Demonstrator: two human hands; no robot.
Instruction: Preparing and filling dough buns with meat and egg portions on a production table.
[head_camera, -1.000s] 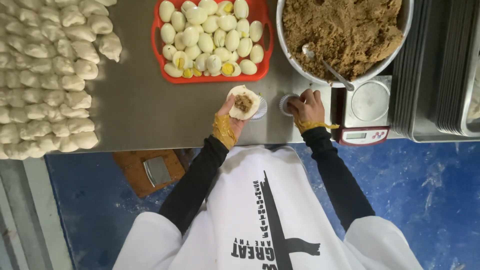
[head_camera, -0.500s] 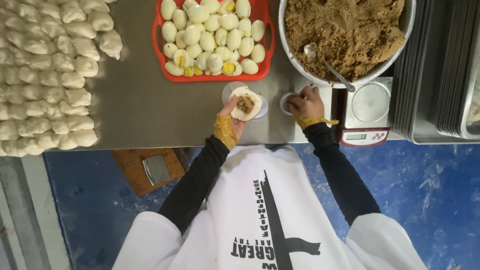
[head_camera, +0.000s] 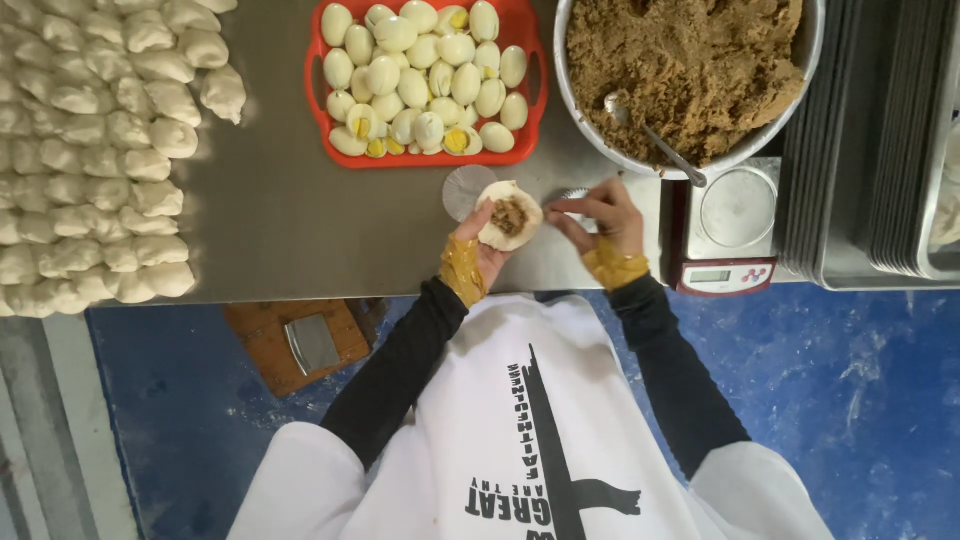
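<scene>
on left palm, dough round filling-up

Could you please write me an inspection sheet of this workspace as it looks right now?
Surface: grey metal table, bare in the middle.
Job's things: dough round with brown filling, in the left hand; bowl of brown filling with a spoon; red tray of halved eggs.
Clutter: rows of dough pieces; small scale; stacked metal trays.
Grippers: right hand beside the dough round, holding nothing I can see.
Cables: nothing seen.
Surroundings: blue floor; wooden block under the table edge.
</scene>
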